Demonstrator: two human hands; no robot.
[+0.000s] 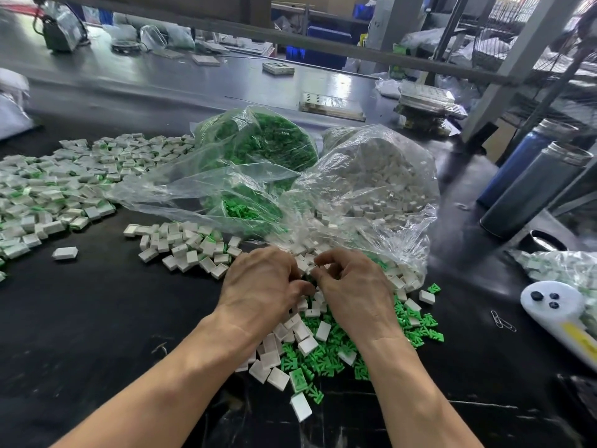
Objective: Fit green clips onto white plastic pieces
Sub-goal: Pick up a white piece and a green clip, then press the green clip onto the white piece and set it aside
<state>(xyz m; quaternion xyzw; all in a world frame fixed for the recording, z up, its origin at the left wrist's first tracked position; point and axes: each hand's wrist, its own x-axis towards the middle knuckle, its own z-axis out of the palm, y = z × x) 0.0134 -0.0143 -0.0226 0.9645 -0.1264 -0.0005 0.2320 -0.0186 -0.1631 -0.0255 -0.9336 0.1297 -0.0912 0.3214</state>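
Observation:
My left hand (pixel 261 282) and my right hand (pixel 352 286) meet over a mixed heap of loose green clips (pixel 326 350) and white plastic pieces (pixel 303 331) on the black table. Both hands have curled fingers that pinch small parts between them; a white piece (pixel 305 265) shows at the fingertips. What my right fingers hold is mostly hidden. A clear bag of green clips (pixel 265 140) and a clear bag of white pieces (pixel 371 176) lie just behind the hands.
A wide spread of fitted white-and-green pieces (pixel 58 182) covers the table's left side, with a smaller group (pixel 187 247) nearer. Two dark flasks (pixel 533 189) stand at right. A white tool (pixel 555 312), paper clips (pixel 502 321) and another bagged lot (pixel 562 266) lie at right.

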